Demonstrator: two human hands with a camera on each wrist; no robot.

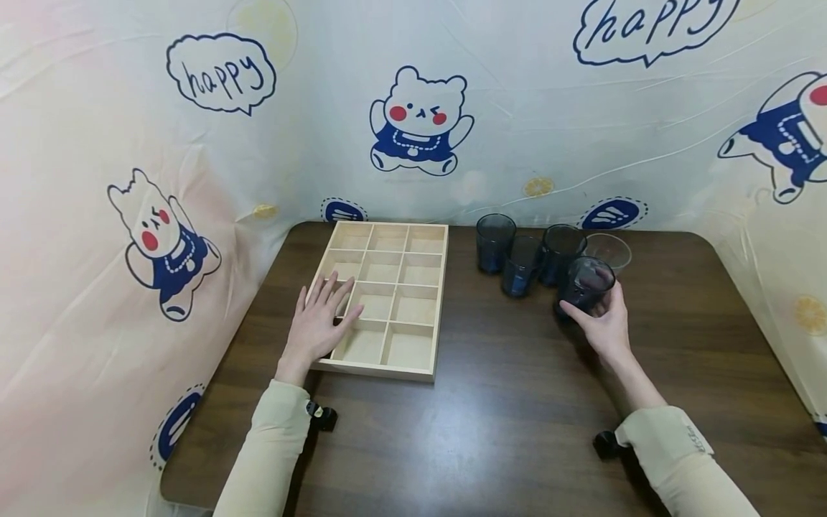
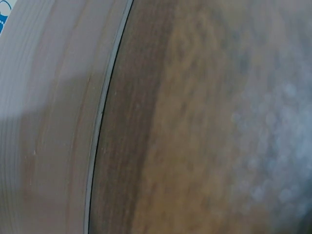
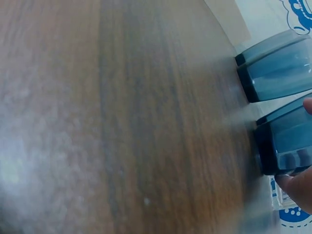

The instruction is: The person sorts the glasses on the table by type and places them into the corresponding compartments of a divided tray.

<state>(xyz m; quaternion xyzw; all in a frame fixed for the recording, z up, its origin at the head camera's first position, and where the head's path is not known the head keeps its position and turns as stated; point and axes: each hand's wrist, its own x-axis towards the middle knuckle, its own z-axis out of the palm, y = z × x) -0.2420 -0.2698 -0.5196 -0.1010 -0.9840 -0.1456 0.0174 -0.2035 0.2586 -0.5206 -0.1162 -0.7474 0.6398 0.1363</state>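
The right hand (image 1: 607,323) pinches one dark glass (image 1: 586,281) toward the surface's (image 1: 504,402) far edge; the left hand (image 1: 319,319) lies spread over the tray's (image 1: 388,370) left edge. Progress appears early: other glasses (image 1: 520,267) standing, visible compartments (image 1: 410,346) unfilled.

On the table (image 1: 504,416), the box (image 1: 410,348) lies left of the glasses (image 1: 520,269). The left hand (image 1: 316,322) is over the box's left edge; the right hand (image 1: 607,327) holds the front glass (image 1: 583,283).
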